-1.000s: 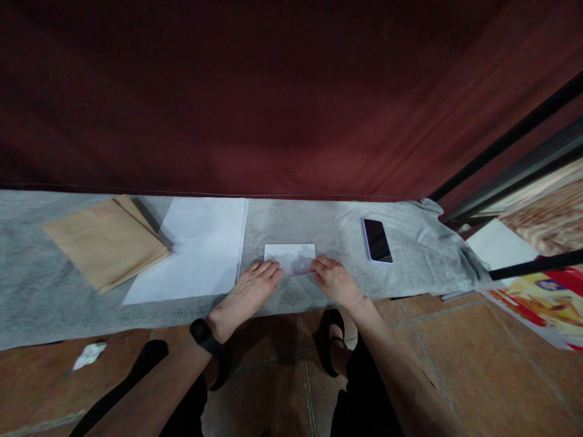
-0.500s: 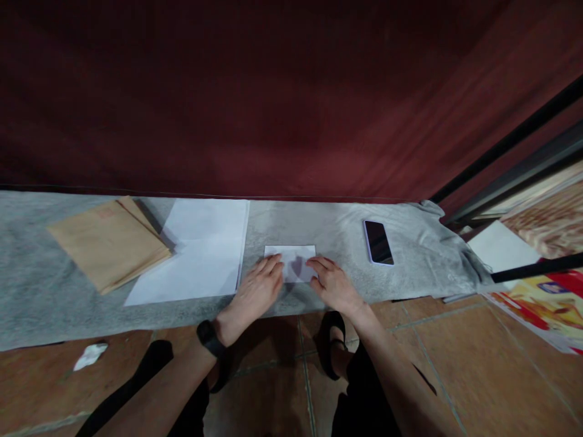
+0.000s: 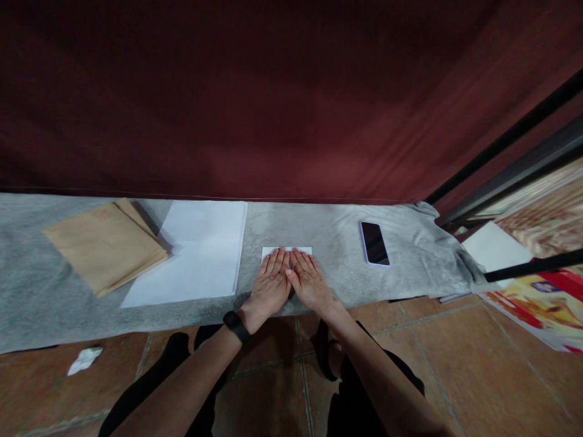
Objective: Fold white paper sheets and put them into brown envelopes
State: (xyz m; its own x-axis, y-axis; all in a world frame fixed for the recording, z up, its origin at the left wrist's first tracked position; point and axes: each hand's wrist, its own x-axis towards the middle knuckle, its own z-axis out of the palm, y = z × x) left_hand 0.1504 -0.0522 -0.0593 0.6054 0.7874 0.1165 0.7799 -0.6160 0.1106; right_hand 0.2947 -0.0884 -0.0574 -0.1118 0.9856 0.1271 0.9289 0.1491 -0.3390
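1. On the far left I am seeing a white scrap that is lying on the tiled floor, in front of the bench.
2. Above it, brown envelopes are lying stacked at a slant on the grey cloth-covered bench; a dark red cloth is hanging along the far edge.
3. Next, large white sheets are lying flat, their left part reaching the envelopes.
4. I am resting the left hand palm down, a black watch sitting on its wrist. The fingers are stretching forward, straight and lightly parted; I am not making out its thumb clearly.
5. The small white paper is lying on the bench under both hands, to the right of the large sheets. Only a strip along its far edge is showing; the hands are hiding the rest.
6. I am resting the right hand palm down just beside the left, its fingers extending flat over the paper and its thumb pointing towards the left hand.
7. Farther right, a phone is lying face up, dark-screened, well apart from the hands.
8. At the far right, a colourful package is showing beyond the bench's end.
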